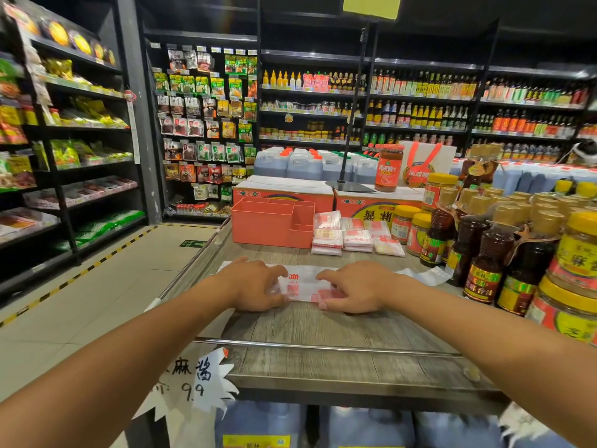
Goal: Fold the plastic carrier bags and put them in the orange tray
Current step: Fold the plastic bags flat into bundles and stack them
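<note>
The orange tray (268, 231) is smooth plastic with a dull, matt finish. It stands on a counter (307, 329) of grey-brown wood grain, matt and faintly rough. Nearer than the tray, the carrier bag (303, 287) is thin, translucent white plastic, glossy and creased, with red print. Right of the tray, folded bags (357, 239) show the same shiny film. Further right, jars (417, 236) look like glossy glass with smooth yellow lids. A polished metal rail (323, 347) edges the counter.
</note>
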Tool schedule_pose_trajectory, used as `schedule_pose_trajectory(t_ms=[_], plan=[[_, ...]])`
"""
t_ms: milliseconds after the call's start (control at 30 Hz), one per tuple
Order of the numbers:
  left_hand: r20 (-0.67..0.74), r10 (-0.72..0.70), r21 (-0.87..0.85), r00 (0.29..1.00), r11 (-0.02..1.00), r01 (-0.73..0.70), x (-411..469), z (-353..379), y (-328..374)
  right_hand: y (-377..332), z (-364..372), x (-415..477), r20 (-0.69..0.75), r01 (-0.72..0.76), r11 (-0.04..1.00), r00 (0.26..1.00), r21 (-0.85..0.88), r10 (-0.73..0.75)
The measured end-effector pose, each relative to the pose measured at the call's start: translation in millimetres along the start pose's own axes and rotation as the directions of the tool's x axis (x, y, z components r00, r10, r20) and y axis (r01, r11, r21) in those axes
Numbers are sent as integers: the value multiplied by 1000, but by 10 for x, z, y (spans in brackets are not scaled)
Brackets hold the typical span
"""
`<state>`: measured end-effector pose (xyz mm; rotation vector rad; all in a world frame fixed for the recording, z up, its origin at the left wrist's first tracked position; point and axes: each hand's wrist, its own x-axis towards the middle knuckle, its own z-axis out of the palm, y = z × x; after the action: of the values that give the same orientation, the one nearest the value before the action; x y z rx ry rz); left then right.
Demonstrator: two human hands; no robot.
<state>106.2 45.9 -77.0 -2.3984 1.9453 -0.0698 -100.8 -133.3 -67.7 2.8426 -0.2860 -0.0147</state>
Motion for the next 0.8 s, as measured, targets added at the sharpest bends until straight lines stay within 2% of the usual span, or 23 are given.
schedule_pose_trajectory(t_ms=[167,367,500,600,800], plan=[[6,0,-12,1000,1000,0,15,-93,45,21,-35,8,41,-28,999,999,24,28],[55,-34,-22,998,999,35,34,-157,18,85,-176,107,158,-164,956,979,242,128],[77,-90,-116,993,988,99,153,-250,18,172,-249,228,207,-211,922,967,324,148],[19,-106,-128,994,986,107,242,-326,4,215,-305,313,228,-214,890,965,403,130],[-209,-146,-21,967,989,144,415,-248,-78,351,-292,491,218,-263,858,959,441,182]])
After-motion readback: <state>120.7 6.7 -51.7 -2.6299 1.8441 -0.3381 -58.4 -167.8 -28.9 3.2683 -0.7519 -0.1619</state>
